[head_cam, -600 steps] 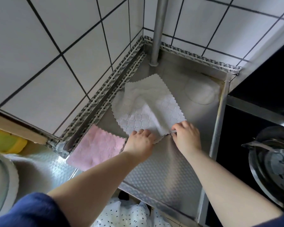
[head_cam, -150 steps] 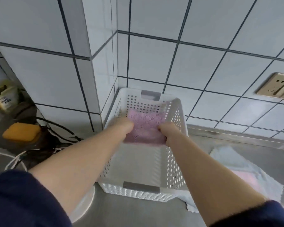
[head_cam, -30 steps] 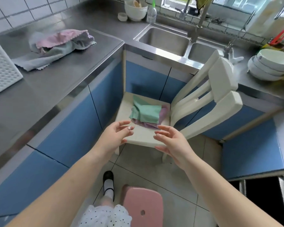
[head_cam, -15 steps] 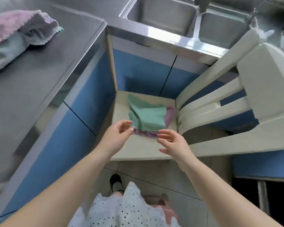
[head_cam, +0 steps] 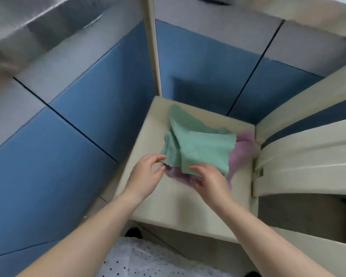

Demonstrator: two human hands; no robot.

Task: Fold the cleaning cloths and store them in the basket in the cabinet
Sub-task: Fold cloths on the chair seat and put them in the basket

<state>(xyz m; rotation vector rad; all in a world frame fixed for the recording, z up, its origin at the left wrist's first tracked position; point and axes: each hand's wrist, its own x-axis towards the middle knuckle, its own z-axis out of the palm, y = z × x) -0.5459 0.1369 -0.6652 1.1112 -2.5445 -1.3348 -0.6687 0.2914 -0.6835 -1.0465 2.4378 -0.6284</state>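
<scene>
Since half a second ago both hands have dropped onto the chair seat and closed the gap to the cloths, and the view has tipped lower, so the sink and the pile of cloths on the counter are now out of the frame. The left hand (head_cam: 146,174) sits at the near left edge of the cloth heap, just left of centre; its thumb and forefinger are close together at a corner of the purple cloth (head_cam: 239,154), but motion blur leaves it unclear whether they actually pinch the fabric. The right hand (head_cam: 211,181), just right of centre, has its fingers (head_cam: 196,169) loosely curved and apart, the tips resting on the near edge of the green cloth (head_cam: 200,148); no grip can be made out.

The green cloth lies crumpled on top of the purple one, which shows beneath it along the near edge and on the right side. Both rest on the far half of the cream chair seat (head_cam: 180,204) in the middle of the frame. The chair back (head_cam: 308,154) with its slats fills the right edge. Blue cabinet doors (head_cam: 84,136) stand behind and to the left of the chair, and a blurred strip of steel counter (head_cam: 28,27) crosses the upper left. A white dotted garment (head_cam: 148,260) shows at the bottom centre.
</scene>
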